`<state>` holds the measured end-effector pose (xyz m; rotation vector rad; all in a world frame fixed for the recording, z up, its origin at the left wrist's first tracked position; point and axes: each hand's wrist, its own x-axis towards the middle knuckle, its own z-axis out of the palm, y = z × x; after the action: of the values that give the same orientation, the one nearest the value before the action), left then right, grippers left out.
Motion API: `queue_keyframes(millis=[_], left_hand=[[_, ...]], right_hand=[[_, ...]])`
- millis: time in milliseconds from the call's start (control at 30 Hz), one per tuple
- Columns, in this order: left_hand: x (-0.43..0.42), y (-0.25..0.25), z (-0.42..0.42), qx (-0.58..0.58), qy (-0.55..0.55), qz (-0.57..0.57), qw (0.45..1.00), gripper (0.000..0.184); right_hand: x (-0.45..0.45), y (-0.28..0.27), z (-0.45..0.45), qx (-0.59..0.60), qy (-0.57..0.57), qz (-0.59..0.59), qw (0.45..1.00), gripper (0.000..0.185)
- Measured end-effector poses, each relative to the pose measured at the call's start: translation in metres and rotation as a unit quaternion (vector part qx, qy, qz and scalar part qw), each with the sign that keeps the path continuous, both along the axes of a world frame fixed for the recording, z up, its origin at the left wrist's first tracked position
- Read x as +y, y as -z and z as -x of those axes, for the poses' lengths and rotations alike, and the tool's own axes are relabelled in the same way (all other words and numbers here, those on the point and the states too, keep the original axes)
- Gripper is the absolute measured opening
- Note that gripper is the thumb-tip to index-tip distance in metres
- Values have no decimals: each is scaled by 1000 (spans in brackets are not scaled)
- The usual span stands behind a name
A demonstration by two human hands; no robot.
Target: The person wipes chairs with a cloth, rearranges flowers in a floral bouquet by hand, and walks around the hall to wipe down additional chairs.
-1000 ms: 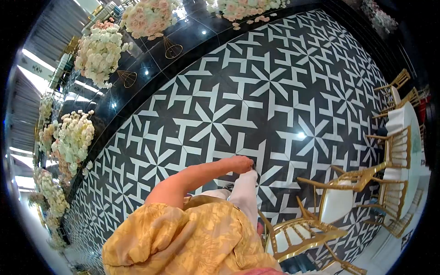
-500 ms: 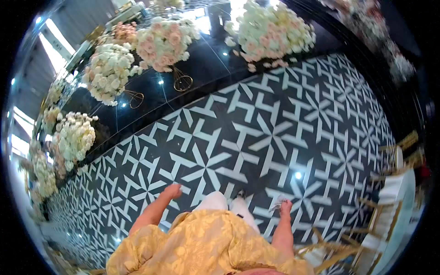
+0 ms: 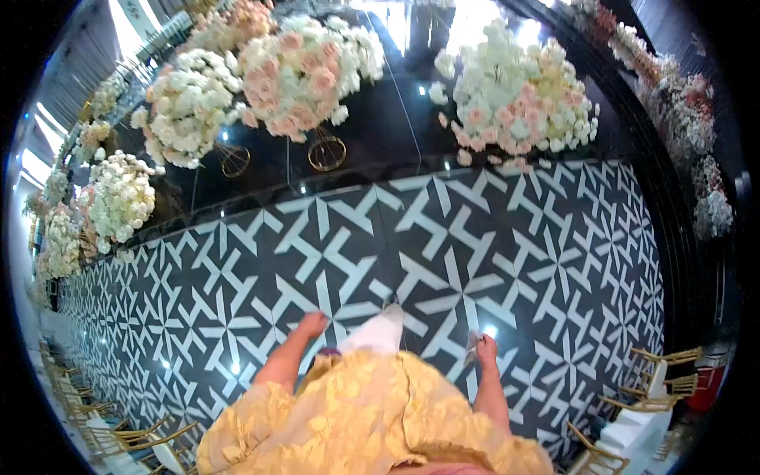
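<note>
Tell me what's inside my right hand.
A small pale item sticks out of your right hand, too blurred to name. Whatever lies within the grip is covered.

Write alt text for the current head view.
The right hand holds a small pale item; the left hand hangs apart, over a black-and-white patterned floor. Flower arrangements stand ahead, and gold chairs show at both lower sides.

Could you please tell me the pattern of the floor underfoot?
The floor has angular white shapes on black, best seen in the head view.
</note>
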<state>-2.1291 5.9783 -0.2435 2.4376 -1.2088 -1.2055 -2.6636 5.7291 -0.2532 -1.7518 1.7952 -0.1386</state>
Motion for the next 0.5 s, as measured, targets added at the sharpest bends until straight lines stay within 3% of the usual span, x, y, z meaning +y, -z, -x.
queue_keyframes(millis=[33,67,100,133,167,233,300,467,500], left_hand=[[-45,-4,-9,1,44,-63,997,33],[-78,-3,-14,57,-5,4,998,35],[-114,2,-15,15,-7,64,998,35],[-154,-8,-14,15,6,85,996,35],[-195,-28,-13,90,-35,36,995,35],[-263,-41,-11,59,42,70,995,38],[-329,-45,-9,98,62,92,989,39],[-445,-26,-28,122,70,93,986,41],[-466,-37,-37,130,62,69,987,38]], right_hand=[[-4,9,20,-54,-40,18,998,28],[-9,-16,20,-26,-53,-4,998,27],[-18,-12,28,5,-43,-34,998,28],[-18,-3,42,34,-31,-63,997,29],[-21,-8,48,41,-29,-70,996,29],[-26,-21,47,76,13,-91,993,29],[-45,-31,37,109,25,-147,983,30],[-137,-6,35,104,-38,-233,966,31],[-172,4,32,108,1,-285,952,30]])
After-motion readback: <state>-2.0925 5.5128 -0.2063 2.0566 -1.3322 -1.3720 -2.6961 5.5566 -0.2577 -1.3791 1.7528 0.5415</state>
